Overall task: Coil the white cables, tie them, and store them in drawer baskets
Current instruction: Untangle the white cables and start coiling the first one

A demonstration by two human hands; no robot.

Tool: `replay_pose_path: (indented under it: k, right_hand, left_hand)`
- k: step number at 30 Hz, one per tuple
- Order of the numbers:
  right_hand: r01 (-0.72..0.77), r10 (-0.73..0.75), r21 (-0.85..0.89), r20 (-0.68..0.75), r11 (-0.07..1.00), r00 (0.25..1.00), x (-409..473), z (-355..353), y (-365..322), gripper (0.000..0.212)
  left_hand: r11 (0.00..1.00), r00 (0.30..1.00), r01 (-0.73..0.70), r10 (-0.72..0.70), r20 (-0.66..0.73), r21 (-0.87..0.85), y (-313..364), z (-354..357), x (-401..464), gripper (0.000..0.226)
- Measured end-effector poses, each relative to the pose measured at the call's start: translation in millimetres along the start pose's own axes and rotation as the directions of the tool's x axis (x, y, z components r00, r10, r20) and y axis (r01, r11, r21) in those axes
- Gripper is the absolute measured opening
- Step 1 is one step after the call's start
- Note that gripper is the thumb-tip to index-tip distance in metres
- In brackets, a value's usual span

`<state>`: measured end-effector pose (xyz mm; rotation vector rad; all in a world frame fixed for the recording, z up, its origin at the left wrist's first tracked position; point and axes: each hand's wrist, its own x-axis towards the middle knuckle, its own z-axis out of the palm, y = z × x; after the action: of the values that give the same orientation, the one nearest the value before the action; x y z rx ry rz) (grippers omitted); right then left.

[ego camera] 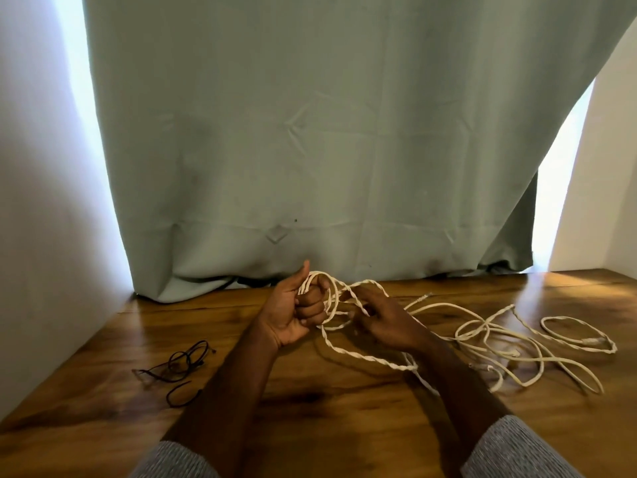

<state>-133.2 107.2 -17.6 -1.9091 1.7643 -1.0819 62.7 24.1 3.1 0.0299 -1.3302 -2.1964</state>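
Observation:
My left hand (296,310) grips a small coil of white cable (329,298), fingers curled round several loops and thumb pointing up. A twisted white strand (365,353) runs from the coil down to the right, under my right forearm. My right hand (382,322) sits just right of the coil with its fingers on the twisted strand; whether it pinches the strand is hidden. More loose white cable (499,334) sprawls in tangled loops over the wooden table (344,408) to the right.
Thin black ties (179,365) lie on the table at the left, in loose loops. A pale green curtain (310,150) hangs down to the table's far edge. White walls stand at both sides. No drawer or basket is in view.

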Motion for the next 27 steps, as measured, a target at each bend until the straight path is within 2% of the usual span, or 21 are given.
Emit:
replay_pose_path:
  k: [2,4,5,9,12,14,16,20,22,24,27]
  right_hand:
    - [-0.135,0.116,0.233,0.095,0.963,0.989,-3,3,-9,0.038]
    - [-0.166,0.101,0.456,0.163,0.874,0.981,-6,2,-19,0.038]
    - [-0.147,0.072,0.494,0.166,0.857,0.983,-8,-1,-25,0.037]
    - [0.004,0.0,0.408,-0.01,0.913,1.0,-11,-9,-41,0.03]
    - [0.023,-0.074,0.514,0.079,0.857,0.994,-15,-7,-51,0.03]
    - [-0.009,-0.044,0.539,0.085,0.842,0.995,-13,0,-51,0.04]
    - [-0.03,0.018,0.508,0.029,0.861,0.999,-6,7,-50,0.052]
    - [0.076,0.002,0.303,-0.25,0.95,0.968,6,24,-48,0.051]
    - [0.147,-0.039,0.282,-0.357,0.948,0.933,6,30,-45,0.054]
    - [0.209,-0.054,0.31,-0.441,0.928,0.896,7,32,-41,0.055]
    - [0.245,-0.018,0.391,-0.502,0.887,0.865,7,32,-41,0.044]
  left_hand:
    - [1.0,1.0,-0.002,0.002,-0.025,-0.007,-1,2,-1,0.056]
    - [1.0,1.0,0.026,-0.026,0.007,0.007,0,4,-1,0.052]
    - [0.998,0.998,0.051,-0.052,0.036,0.028,0,3,-1,0.049]
    - [0.983,0.968,0.157,-0.172,0.185,0.091,-3,-2,-1,0.045]
    - [0.973,0.957,0.196,-0.216,0.192,0.119,-3,0,0,0.051]
    - [0.972,0.967,0.195,-0.213,0.141,0.131,-4,3,1,0.057]
    - [0.976,0.982,0.17,-0.18,0.064,0.137,-8,7,3,0.061]
    - [0.99,0.986,0.087,-0.07,-0.153,0.111,-19,17,11,0.062]
    - [0.995,0.975,0.059,-0.041,-0.217,0.076,-21,19,13,0.062]
    - [0.999,0.983,0.05,-0.05,-0.176,-0.002,-21,17,14,0.059]
    - [0.993,0.996,0.081,-0.083,-0.019,-0.09,-19,14,11,0.045]
